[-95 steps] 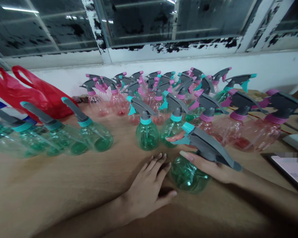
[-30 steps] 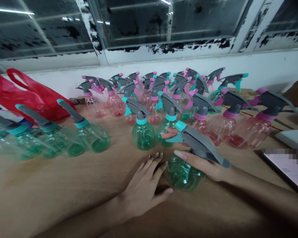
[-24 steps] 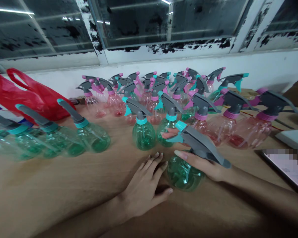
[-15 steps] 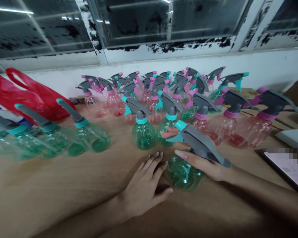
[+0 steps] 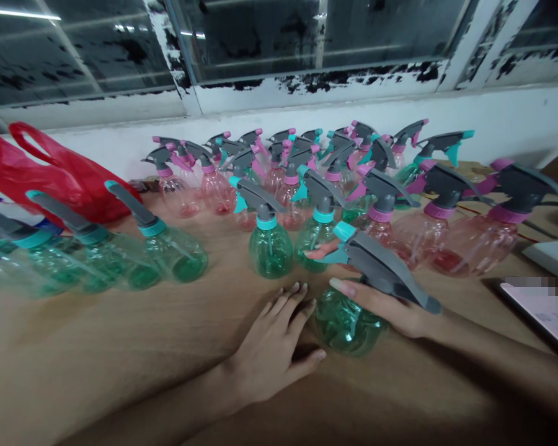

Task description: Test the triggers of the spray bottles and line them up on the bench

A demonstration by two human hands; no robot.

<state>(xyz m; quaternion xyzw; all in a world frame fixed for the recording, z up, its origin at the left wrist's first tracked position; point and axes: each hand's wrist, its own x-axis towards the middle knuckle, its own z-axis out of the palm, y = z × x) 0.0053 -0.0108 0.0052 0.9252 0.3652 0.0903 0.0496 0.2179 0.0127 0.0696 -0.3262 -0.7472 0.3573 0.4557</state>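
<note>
A green see-through spray bottle [image 5: 351,322] with a grey and turquoise trigger head stands upright on the wooden table [image 5: 134,347]. My right hand [image 5: 385,303] grips it around the neck and upper body, thumb in front, with other fingers showing behind the trigger. Flat on the table just left of that bottle lies my left hand [image 5: 274,347], its fingers stretched out and its fingertips close to the bottle's side; it holds nothing. Beyond the hands stand two more green spray bottles [image 5: 270,248], side by side.
Pink spray bottles [image 5: 474,244] and some green ones crowd the back and right. Several green spray bottles [image 5: 177,254] line the left. A red plastic bag [image 5: 81,186] sits at back left. A phone or tablet [image 5: 539,310] lies at right beside a white box [image 5: 553,255].
The view has shifted slightly, so things at the right sit a little farther right. Both hands keep the same pose, the right one still around the spray bottle.
</note>
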